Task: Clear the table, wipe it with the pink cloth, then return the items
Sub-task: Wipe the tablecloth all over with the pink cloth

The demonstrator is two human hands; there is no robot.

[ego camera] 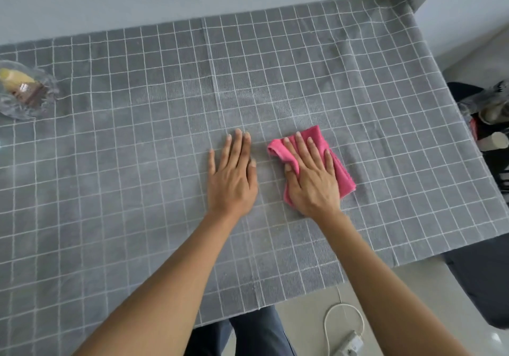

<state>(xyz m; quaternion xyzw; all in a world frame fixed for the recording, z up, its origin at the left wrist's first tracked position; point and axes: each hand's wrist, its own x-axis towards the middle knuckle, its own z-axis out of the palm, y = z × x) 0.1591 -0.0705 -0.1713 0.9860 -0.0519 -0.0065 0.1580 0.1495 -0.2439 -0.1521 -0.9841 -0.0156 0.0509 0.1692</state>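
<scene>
Pressing with straight, slightly spread fingers, the right hand lies flat on the pink cloth, its thumb tucked against the bunched left edge of the fabric; nothing is gripped, the palm simply bears down, which suits a wiping stroke. Just to its left, apart from the cloth, the left hand rests flat with fingers extended and close together, probably steadying the grey checked tablecloth so that it does not ruck. The cloth is bright pink, soft and napped, folded into a rough pad, and sits right of centre on the table, showing beyond the fingertips and along the hand's right side. A clear glass dish holding small items remains at the far left edge, so clearing appears incomplete. Other objects stand off the table at right.
</scene>
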